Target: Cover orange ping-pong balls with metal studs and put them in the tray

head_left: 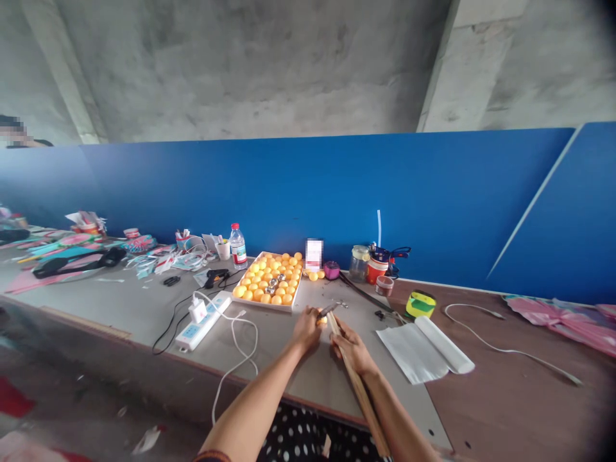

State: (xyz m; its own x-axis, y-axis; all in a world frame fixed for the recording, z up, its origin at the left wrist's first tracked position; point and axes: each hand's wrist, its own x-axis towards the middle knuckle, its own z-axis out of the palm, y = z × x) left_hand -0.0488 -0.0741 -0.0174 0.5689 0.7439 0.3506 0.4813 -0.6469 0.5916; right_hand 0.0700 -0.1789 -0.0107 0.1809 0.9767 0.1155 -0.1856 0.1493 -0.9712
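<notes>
Pinching orange ball (321,319) at two o'clock in left fingers (313,314); clasping wooden strip (362,393), angled toward five, in right fingers (344,331)!

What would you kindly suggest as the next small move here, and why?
Perhaps steady the ball and ease the stick toward it: the left hand holds the ball, the right hand grips the stick, and the stick's upper end is close to the ball, though I cannot tell whether they touch.
</notes>
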